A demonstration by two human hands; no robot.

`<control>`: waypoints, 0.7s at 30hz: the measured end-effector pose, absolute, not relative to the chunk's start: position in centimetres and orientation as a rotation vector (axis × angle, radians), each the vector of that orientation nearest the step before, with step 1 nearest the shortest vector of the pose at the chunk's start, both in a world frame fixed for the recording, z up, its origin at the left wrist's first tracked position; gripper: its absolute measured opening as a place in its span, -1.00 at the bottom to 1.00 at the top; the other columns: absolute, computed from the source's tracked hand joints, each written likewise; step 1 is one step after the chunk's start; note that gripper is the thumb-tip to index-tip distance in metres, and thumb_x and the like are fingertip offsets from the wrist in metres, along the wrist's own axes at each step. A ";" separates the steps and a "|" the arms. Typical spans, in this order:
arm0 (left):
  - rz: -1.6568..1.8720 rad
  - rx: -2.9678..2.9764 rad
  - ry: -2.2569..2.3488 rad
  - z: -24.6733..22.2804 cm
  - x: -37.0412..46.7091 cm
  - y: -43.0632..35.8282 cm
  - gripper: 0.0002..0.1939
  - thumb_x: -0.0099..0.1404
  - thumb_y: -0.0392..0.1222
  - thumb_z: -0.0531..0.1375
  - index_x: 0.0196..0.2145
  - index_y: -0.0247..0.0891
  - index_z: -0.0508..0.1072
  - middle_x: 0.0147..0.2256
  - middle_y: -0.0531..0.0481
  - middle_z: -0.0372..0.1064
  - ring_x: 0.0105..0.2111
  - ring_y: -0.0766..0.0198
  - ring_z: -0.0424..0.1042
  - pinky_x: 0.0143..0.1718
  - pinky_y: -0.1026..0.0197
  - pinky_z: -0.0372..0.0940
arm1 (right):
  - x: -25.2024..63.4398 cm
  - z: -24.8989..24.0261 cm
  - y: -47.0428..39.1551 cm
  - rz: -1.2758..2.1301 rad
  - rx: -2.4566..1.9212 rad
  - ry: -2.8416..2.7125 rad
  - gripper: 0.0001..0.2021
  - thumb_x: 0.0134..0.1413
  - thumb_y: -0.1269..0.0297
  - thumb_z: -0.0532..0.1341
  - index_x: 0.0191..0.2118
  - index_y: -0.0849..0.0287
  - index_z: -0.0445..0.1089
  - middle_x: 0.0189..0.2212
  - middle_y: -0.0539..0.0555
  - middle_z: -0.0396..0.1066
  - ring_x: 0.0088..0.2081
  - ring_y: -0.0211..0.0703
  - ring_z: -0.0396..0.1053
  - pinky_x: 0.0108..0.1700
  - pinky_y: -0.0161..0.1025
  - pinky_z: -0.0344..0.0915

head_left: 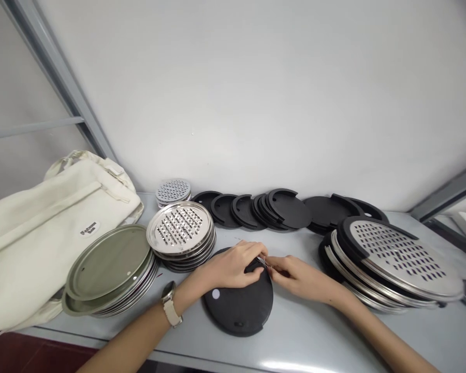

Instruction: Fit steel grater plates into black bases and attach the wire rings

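Near the front edge of the counter point(295, 336), as the head view showed it, a black disc point(238, 313) lay flat between two stacks, and both hands met over its far part. The left hand point(241, 264) reached across it, finger and thumb narrowly parted near the far right edge; whether they gripped anything, I could not tell. The fingers of the right hand point(293, 277) were pinched together, apparently on a thin, shiny sliver point(262, 262), though it was too small and blurred to name.

By my judgement, the work was partway along. To the right, a mixed stack point(406, 248) had a perforated metal plate on top, with a black rim around part of it, so some pieces seemed already joined. Left to handle, it appeared, were the loose black pieces point(285, 207) overlapping along the wall point(233, 103), the silver graters point(178, 228), the small pale discs point(173, 190) behind them and the olive plates point(112, 264). The disc under the hands looked unfinished.

The left hand hid much of the disc's far side. Lower layers of the stacks were covered, and a cream bag point(62, 223) ran off the left edge of view.
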State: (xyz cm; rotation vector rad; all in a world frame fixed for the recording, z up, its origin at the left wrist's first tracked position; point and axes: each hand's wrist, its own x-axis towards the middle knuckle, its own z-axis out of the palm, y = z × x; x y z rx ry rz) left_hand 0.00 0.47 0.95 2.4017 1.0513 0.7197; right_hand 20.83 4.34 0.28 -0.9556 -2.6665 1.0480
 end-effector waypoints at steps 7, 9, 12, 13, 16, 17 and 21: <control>0.768 2.415 1.011 0.4 0.0 0.6 -0.74 0.22 -0.34 0.14 -0.12 -0.21 0.26 -0.16 -0.06 0.34 -0.10 0.18 0.34 -0.04 0.16 0.23 | 20.8 -0.3 4.7 1.087 -0.922 -2.648 -0.79 0.18 0.29 -0.01 -0.47 0.19 0.17 -0.60 -0.12 0.04 -0.55 -0.35 -0.03 -0.50 -0.37 -0.05; 0.786 2.415 0.990 0.1 -0.1 0.8 -0.72 0.21 -0.35 0.14 -0.12 -0.21 0.25 -0.16 -0.05 0.35 -0.12 0.19 0.36 -0.04 0.17 0.23 | 20.8 -0.6 4.5 1.072 -0.925 -2.620 -0.76 0.20 0.26 -0.02 -0.49 0.18 0.15 -0.60 -0.11 0.03 -0.54 -0.34 -0.01 -0.49 -0.37 -0.04; 0.802 2.375 0.983 -0.2 -0.2 0.9 -0.63 0.18 -0.33 0.17 -0.06 -0.20 0.21 -0.17 -0.04 0.38 -0.13 0.20 0.39 -0.04 0.15 0.25 | 20.6 -1.1 4.0 1.025 -0.950 -2.570 -0.69 0.24 0.17 -0.07 -0.48 0.18 0.17 -0.60 -0.10 0.06 -0.54 -0.32 0.03 -0.48 -0.36 -0.01; 0.799 2.358 0.973 -0.3 -0.2 1.0 -0.59 0.17 -0.33 0.17 -0.03 -0.20 0.19 -0.17 -0.04 0.38 -0.12 0.20 0.39 -0.04 0.15 0.26 | 20.6 -1.2 3.6 0.991 -0.964 -2.554 -0.67 0.25 0.16 -0.09 -0.48 0.18 0.17 -0.60 -0.09 0.08 -0.55 -0.31 0.04 -0.48 -0.36 -0.01; 0.812 2.312 0.912 -0.3 -0.2 0.9 -0.54 0.14 -0.35 0.17 -0.01 -0.20 0.16 -0.19 -0.04 0.40 -0.13 0.21 0.41 -0.05 0.17 0.28 | 20.4 -1.6 2.4 0.846 -1.025 -2.502 -0.63 0.27 0.14 -0.10 -0.51 0.18 0.18 -0.62 -0.08 0.13 -0.55 -0.29 0.09 -0.46 -0.35 0.01; 0.818 2.302 0.889 -0.2 -0.2 0.9 -0.54 0.13 -0.36 0.18 -0.01 -0.21 0.17 -0.20 -0.04 0.41 -0.15 0.22 0.42 -0.05 0.17 0.28 | 20.3 -1.7 1.9 0.804 -1.047 -2.481 -0.62 0.27 0.14 -0.10 -0.53 0.18 0.19 -0.62 -0.06 0.16 -0.54 -0.28 0.11 -0.45 -0.34 0.02; 0.832 2.292 0.787 -0.1 0.2 0.2 -0.49 0.08 -0.39 0.19 -0.01 -0.21 0.16 -0.22 -0.02 0.42 -0.20 0.25 0.43 -0.08 0.18 0.30 | 20.2 -2.4 -0.1 0.706 -1.109 -2.397 -0.59 0.28 0.13 -0.10 -0.53 0.19 0.21 -0.58 0.00 0.26 -0.52 -0.25 0.18 -0.43 -0.32 0.02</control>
